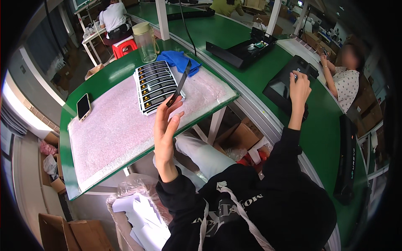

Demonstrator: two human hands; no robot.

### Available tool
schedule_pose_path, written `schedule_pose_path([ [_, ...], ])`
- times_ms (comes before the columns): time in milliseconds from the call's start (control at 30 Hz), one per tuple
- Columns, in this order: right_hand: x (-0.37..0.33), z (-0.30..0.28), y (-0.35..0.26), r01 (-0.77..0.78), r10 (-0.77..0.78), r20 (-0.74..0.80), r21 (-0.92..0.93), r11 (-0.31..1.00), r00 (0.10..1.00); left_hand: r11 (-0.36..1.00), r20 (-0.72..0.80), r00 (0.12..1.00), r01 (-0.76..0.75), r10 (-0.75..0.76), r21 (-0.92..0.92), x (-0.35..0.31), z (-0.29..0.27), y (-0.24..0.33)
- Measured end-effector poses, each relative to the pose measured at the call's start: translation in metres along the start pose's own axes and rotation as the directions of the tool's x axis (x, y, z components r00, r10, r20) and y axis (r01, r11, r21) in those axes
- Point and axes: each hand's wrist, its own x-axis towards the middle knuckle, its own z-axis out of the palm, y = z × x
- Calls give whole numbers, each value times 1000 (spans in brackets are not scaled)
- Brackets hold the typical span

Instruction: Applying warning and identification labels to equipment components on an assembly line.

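My left hand (166, 129) is raised over the near edge of the padded bench, its fingers closed on a slim black knife-like tool (181, 81) that points up and away. Behind that tool lies a stack of label sheets (155, 85), black strips with small orange marks. Over on the green conveyor, my right hand (300, 90) reaches onto a black plastic device (279, 79) with a glossy dark panel. Its fingers are bent against the top of the device; whether they pinch anything small there is hard to see.
A pink-white padded mat (113, 129) covers the bench. On or around it are a phone (83, 107), a clear bottle (145, 44) and a blue cloth (178, 60). Further black housings (238, 52) sit along the conveyor (322, 138). A person (347, 79) sits across it.
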Motion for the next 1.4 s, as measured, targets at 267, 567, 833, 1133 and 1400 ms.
schedule_pose_path([
  [267, -78, -77, -151, 822, -730, -411, 432, 371, 546, 975, 236, 968, 34, -87, 222, -16, 6, 10],
  [567, -48, -44, -155, 647, -530, -371, 448, 617, 763, 931, -370, 922, 29, 116, 363, -26, 3, 9],
  [833, 103, 143, -115, -642, 566, 527, -49, 765, 634, 948, -517, 846, 47, 129, 314, -39, -15, 10],
  [1133, 113, 254, -17, -690, 595, 353, 294, 662, 722, 944, -552, 826, 81, 116, 321, -46, -24, 5],
  [1400, 112, 87, -99, -162, 218, 9, 698, 698, 976, 919, -564, 805, 63, 183, 388, -43, -10, 13],
])
